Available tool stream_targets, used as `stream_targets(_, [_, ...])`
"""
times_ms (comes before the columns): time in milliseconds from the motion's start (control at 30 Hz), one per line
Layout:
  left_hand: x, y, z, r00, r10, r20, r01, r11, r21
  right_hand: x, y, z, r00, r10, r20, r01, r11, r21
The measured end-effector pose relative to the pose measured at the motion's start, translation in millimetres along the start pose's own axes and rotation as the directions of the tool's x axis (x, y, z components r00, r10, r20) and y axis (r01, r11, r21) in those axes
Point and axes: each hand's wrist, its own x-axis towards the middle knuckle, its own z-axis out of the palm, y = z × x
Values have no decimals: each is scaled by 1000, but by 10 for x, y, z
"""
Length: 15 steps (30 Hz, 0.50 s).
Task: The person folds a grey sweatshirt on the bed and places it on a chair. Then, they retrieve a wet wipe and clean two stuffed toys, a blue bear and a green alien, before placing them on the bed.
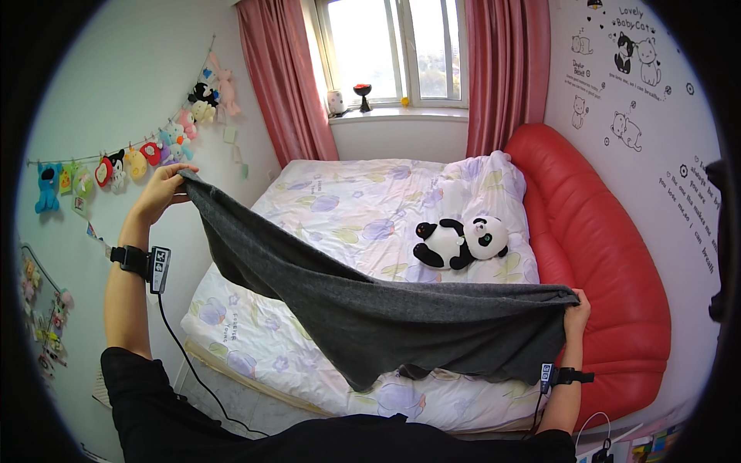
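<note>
A dark grey blanket [386,312] is stretched in the air between both my hands, over the near part of the bed [340,208]. My left hand [164,189] pinches one corner high up at the left. The opposite corner is gripped by my right hand [576,310], lower at the right near the red headboard [610,255]. The cloth sags in the middle and its lower edge hangs down to the flowered sheet. Each wrist carries a black strap with a small device and a cable.
A panda plush [459,241] lies on the bed beside a flowered pillow [486,174]. Pink curtains [282,77] frame a window [397,46] with small items on its sill. A string of small plush toys [147,154] hangs on the left wall.
</note>
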Motion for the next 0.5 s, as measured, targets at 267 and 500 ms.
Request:
stream_targets(267, [160,-192,-33,989,-119,-87,101,977,-186,-11,-86,50,997,-4,75,3,1000,5])
stream_targets(500, [201,-385,-27,948,-269,-171,235,952,-196,-6,-46,174,983,20,184,-22,1000,5])
